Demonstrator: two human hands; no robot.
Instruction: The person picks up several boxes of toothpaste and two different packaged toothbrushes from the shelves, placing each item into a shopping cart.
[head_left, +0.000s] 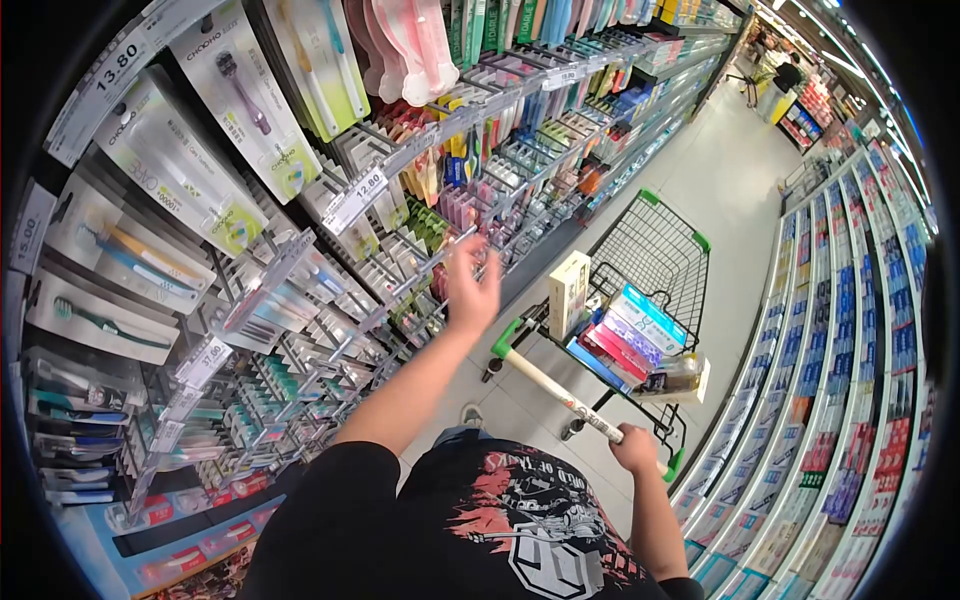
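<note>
My left hand [474, 288] is stretched out toward the toothbrush racks on the left, fingers apart and nothing in them. Around it hang several rows of packaged toothbrushes [300, 385] on metal hooks. Wrapped round the right end of the pale cart handle [560, 387] is my right hand [637, 449]. The black wire shopping cart [655, 245] has green corners and stands in front of me. Inside are a tall cream box [569, 293], several colourful flat packs [630, 340] and a clear-windowed package [675, 377].
Large toothbrush packs [245, 100] hang close at upper left, above price tags [358, 201]. Shelves of boxed goods [810, 400] curve along the right side. A tiled aisle [735, 150] runs ahead between them. Far off, a person in dark clothing [789, 75] is near a display.
</note>
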